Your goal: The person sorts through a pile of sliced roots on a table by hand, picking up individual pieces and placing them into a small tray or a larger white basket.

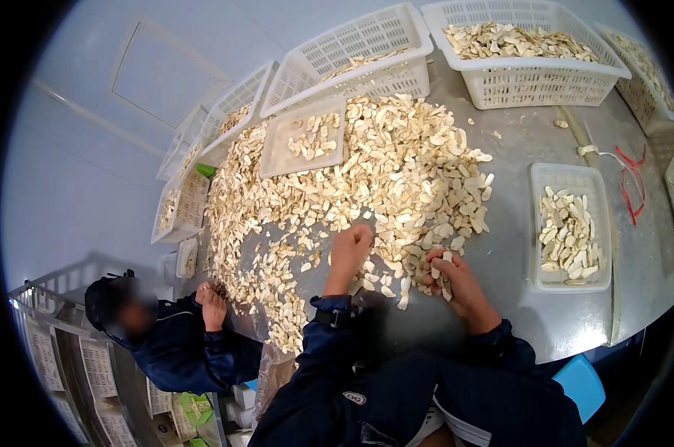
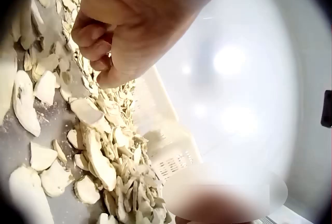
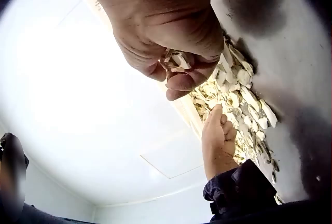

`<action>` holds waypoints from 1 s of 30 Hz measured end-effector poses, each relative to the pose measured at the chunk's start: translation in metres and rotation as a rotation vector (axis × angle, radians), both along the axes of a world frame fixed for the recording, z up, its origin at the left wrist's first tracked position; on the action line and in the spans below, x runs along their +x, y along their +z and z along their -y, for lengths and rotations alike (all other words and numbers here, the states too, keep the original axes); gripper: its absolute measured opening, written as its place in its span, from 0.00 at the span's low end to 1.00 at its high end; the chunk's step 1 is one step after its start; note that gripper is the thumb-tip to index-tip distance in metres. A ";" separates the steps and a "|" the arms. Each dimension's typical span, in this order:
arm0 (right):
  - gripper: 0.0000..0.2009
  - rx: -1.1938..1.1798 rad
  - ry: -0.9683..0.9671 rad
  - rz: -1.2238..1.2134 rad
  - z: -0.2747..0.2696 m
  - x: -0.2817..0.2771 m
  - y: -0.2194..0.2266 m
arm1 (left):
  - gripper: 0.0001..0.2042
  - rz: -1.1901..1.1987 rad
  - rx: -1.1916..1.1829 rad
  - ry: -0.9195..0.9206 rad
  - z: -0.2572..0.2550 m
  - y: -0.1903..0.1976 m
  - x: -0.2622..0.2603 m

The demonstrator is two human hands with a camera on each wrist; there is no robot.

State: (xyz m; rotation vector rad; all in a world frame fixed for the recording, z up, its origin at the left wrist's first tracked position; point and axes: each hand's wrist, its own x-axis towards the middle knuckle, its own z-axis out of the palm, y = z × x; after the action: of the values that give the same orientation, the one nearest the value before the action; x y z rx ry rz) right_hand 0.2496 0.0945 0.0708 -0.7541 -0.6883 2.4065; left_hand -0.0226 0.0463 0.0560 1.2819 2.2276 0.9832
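- Grey metal table [image 1: 516, 253] under white walls, big heap of pale slices [image 1: 381, 171] spread across the middle
- My right hand [image 1: 448, 279] grips a bunch of slices [image 3: 179, 60], fingers curled round them, at the near edge of the heap
- My left hand [image 1: 349, 249] is curled w/ fingertips down by loose slices; can't tell if it pinches one
- Progress, my guess: small tray [image 1: 571, 227] to my right is part filled, back baskets [image 1: 527, 52] hold some, but most of the heap's unsorted
- Another tray [image 1: 307, 138] sits on the heap; 2nd worker [image 1: 165, 335] at left, red string [image 1: 633, 182] far right
- Nothing blocks the way to the right tray
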 end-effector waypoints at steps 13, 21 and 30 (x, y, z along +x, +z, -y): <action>0.06 -0.020 0.030 -0.036 0.000 -0.001 -0.008 | 0.15 0.449 0.034 0.003 0.049 -0.029 0.006; 0.13 -0.099 0.089 0.010 0.003 -0.005 -0.022 | 0.11 1.637 0.332 0.263 0.036 0.027 0.061; 0.24 -0.258 0.111 -0.155 0.002 -0.003 -0.017 | 0.21 0.908 0.356 -0.144 0.016 0.074 0.101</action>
State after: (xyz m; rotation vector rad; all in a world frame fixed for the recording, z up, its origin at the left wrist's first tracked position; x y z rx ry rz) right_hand 0.2466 0.0928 0.0542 -0.6340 -0.3709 2.6553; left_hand 0.0788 0.0305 0.1298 0.8305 1.2870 1.5492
